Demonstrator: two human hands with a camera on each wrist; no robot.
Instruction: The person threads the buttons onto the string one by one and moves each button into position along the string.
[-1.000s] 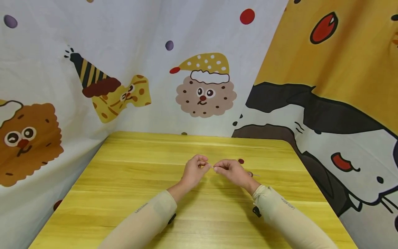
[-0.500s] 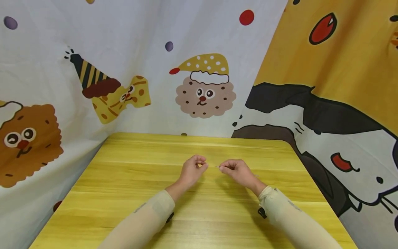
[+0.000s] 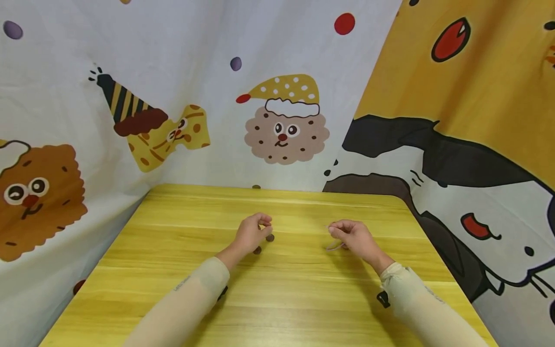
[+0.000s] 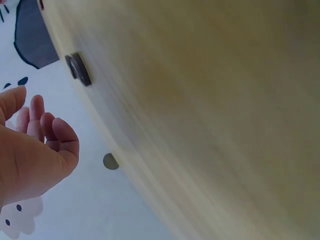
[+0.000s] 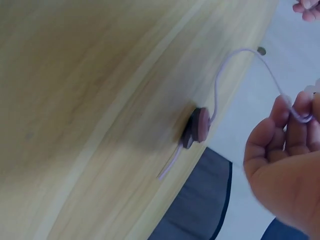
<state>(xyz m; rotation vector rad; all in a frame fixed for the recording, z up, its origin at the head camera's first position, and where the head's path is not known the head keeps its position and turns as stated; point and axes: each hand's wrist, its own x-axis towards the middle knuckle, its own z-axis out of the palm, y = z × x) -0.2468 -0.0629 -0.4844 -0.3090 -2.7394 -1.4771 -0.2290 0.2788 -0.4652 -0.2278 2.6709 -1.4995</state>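
Two sleeved arms reach over a yellow wooden table, the hands set well apart from each other near its middle. The right hand has its fingers curled and pinches a thin pale thread between fingertips and thumb. In the right wrist view the thread loops up from that pinch, bends down to a dark reddish button lying on the table, and trails out past it on the near side; the button sits just beside the hand. In the head view the button itself is hidden by the right hand, and only a short curl of thread shows under the fingers.

The left hand hovers just above the table with its fingers loosely curled. The left wrist view shows those fingers bent toward the palm with nothing between them. Two small dark buttons lie on the wood right beside that hand, one by its fingertips and the other nearer, by its heel; whether it touches either cannot be told.

Behind the table hangs a cartoon-printed cloth backdrop, white with cookie figures at left and far, yellow and black at right.
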